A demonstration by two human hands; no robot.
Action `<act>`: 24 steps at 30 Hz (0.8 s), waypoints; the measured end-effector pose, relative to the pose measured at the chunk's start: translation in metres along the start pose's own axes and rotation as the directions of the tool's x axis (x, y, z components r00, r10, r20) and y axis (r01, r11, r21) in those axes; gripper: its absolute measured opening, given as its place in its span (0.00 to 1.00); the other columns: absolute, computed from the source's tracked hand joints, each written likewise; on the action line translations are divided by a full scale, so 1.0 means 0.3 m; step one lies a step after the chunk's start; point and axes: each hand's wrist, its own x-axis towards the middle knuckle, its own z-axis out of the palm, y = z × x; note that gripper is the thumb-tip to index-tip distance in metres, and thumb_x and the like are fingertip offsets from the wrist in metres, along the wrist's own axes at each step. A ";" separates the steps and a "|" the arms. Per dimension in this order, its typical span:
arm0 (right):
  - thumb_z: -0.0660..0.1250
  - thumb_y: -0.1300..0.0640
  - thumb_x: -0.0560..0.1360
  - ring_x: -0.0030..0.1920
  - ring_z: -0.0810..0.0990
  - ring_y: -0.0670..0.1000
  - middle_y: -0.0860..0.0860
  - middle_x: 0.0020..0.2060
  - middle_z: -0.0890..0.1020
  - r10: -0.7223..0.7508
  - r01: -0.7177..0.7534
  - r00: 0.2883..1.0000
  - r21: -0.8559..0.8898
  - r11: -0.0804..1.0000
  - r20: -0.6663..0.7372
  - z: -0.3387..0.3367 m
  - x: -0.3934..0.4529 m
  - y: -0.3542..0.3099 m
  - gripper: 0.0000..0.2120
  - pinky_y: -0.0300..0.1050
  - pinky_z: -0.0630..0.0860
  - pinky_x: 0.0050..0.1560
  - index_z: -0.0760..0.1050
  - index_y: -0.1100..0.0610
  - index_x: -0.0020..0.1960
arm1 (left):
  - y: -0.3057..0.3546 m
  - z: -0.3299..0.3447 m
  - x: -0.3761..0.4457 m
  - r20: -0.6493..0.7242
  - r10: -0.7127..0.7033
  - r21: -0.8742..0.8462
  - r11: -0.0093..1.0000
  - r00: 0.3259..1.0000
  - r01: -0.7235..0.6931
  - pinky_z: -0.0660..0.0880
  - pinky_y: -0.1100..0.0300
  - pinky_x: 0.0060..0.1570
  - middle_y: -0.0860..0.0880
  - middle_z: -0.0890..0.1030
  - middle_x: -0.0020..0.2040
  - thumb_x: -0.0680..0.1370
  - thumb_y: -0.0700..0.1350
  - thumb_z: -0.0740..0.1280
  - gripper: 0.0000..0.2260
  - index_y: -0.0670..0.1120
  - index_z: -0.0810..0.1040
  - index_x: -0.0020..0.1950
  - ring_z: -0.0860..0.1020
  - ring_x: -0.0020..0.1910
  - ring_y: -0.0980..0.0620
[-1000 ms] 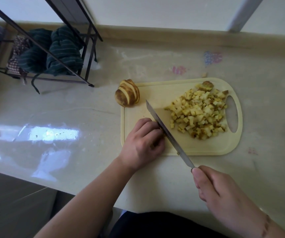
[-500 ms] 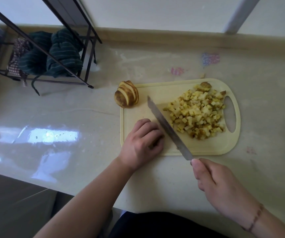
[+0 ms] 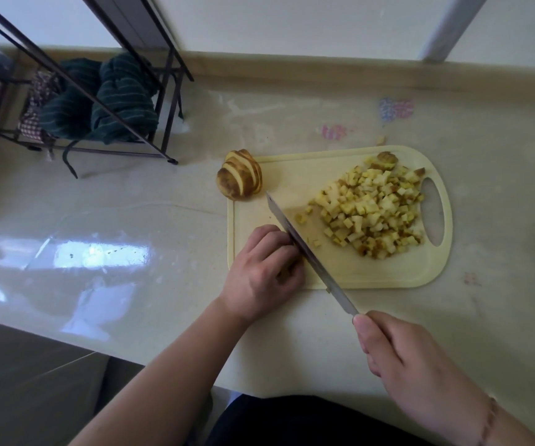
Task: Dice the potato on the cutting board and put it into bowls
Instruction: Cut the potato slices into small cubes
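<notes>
At the far left of the bench (image 3: 137,194), a dark wire rack (image 3: 105,91) is seen with green striped cloths (image 3: 111,104) bundled in it. Further right, a sliced potato half (image 3: 238,179) is stood at the far-left corner of the cream cutting board (image 3: 340,272), partly off its edge, its slices fanned and not yet diced. The left hand (image 3: 261,275) is laid on the near-left part of the board, fingers (image 3: 272,243) curled down over something that is hidden beneath them; a potato piece is presumably pinned there, but this cannot be confirmed. The knife (image 3: 305,251) is run diagonally from near-right to far-left, its blade pressed against the left knuckles and its tip aimed toward the sliced half. The handle is clamped in the right hand (image 3: 420,368), fingers wrapped around it. The coming cut is judged to depend on this contact: whatever is to be cut lies directly left of the blade, under the left hand. On the right of the board, diced potato (image 3: 375,210) is heaped beside the handle hole. At the right edge of view a pale rim, possibly a bowl, is cut off.
</notes>
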 end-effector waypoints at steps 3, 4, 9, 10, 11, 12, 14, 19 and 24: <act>0.47 0.28 0.71 0.27 0.68 0.48 0.52 0.26 0.71 0.000 0.000 1.000 -0.031 1.000 -0.004 -0.001 -0.019 0.009 0.27 0.51 0.69 0.35 0.67 0.50 0.38 | 0.000 0.003 0.003 -0.007 -0.001 0.002 1.000 1.000 0.001 0.78 0.52 0.55 0.41 0.83 0.47 0.74 0.36 0.74 0.04 0.36 0.84 0.46 0.80 0.51 0.40; 0.47 0.27 0.71 0.28 0.68 0.48 0.53 0.26 0.71 0.006 -0.007 1.000 -0.035 0.999 -0.005 -0.001 -0.028 0.014 0.26 0.51 0.69 0.35 0.67 0.48 0.38 | 0.000 0.004 0.004 -0.009 0.000 0.000 1.000 1.000 0.000 0.78 0.51 0.55 0.41 0.83 0.47 0.73 0.36 0.75 0.04 0.36 0.84 0.46 0.80 0.50 0.40; 0.45 0.25 0.70 0.28 0.71 0.49 0.55 0.29 0.75 0.029 -0.030 0.999 -0.061 0.998 -0.021 0.018 -0.018 0.013 0.31 0.48 0.69 0.34 0.66 0.51 0.34 | -0.007 0.007 0.003 -0.012 -0.003 -0.032 0.999 1.000 0.003 0.78 0.51 0.56 0.41 0.83 0.48 0.73 0.36 0.75 0.05 0.36 0.84 0.47 0.81 0.51 0.39; 0.45 0.26 0.71 0.27 0.71 0.48 0.53 0.28 0.74 0.026 -0.027 0.999 -0.064 0.998 -0.021 0.023 -0.003 0.007 0.30 0.48 0.70 0.33 0.66 0.51 0.33 | -0.011 0.007 0.004 -0.009 -0.006 -0.038 0.999 1.000 0.005 0.78 0.52 0.57 0.41 0.84 0.48 0.73 0.36 0.75 0.05 0.36 0.84 0.47 0.81 0.52 0.40; 0.45 0.27 0.71 0.27 0.71 0.48 0.52 0.27 0.73 0.023 -0.024 1.000 -0.066 0.998 -0.019 0.028 0.011 0.002 0.30 0.49 0.70 0.33 0.66 0.51 0.33 | -0.012 0.007 0.004 -0.006 -0.008 -0.041 0.999 1.000 0.008 0.78 0.52 0.58 0.41 0.84 0.49 0.73 0.36 0.75 0.05 0.36 0.84 0.47 0.81 0.52 0.40; 0.45 0.27 0.71 0.26 0.71 0.47 0.51 0.26 0.73 0.021 -0.022 1.000 -0.068 0.997 -0.017 0.029 0.025 -0.004 0.30 0.50 0.70 0.32 0.66 0.52 0.33 | -0.012 0.006 0.004 -0.005 -0.009 -0.041 0.999 1.000 0.009 0.78 0.52 0.58 0.41 0.84 0.49 0.73 0.36 0.75 0.05 0.36 0.84 0.47 0.81 0.52 0.40; 0.45 0.27 0.71 0.25 0.68 0.46 0.50 0.24 0.71 0.024 -0.026 0.999 -0.055 0.998 -0.021 0.026 0.038 -0.010 0.31 0.49 0.68 0.30 0.66 0.54 0.33 | -0.014 0.005 0.001 -0.003 -0.007 -0.038 0.999 1.000 0.006 0.77 0.52 0.58 0.42 0.83 0.48 0.73 0.36 0.75 0.05 0.36 0.84 0.46 0.81 0.51 0.40; 0.49 0.26 0.70 0.23 0.63 0.44 0.47 0.21 0.67 0.111 -0.107 0.993 0.085 0.991 -0.040 -0.020 0.018 0.018 0.30 0.42 0.61 0.27 0.68 0.53 0.36 | -0.013 0.005 0.001 -0.021 0.011 -0.014 1.000 1.000 -0.011 0.76 0.55 0.58 0.42 0.81 0.46 0.73 0.36 0.75 0.03 0.37 0.83 0.44 0.79 0.49 0.41; 0.50 0.26 0.69 0.23 0.63 0.43 0.47 0.22 0.67 0.101 -0.100 0.995 0.113 0.989 -0.001 -0.028 0.010 0.009 0.29 0.35 0.61 0.25 0.68 0.53 0.37 | -0.001 -0.006 -0.009 -0.008 -0.009 -0.001 1.000 1.000 0.009 0.77 0.54 0.56 0.42 0.81 0.46 0.74 0.39 0.75 0.05 0.37 0.83 0.45 0.79 0.49 0.41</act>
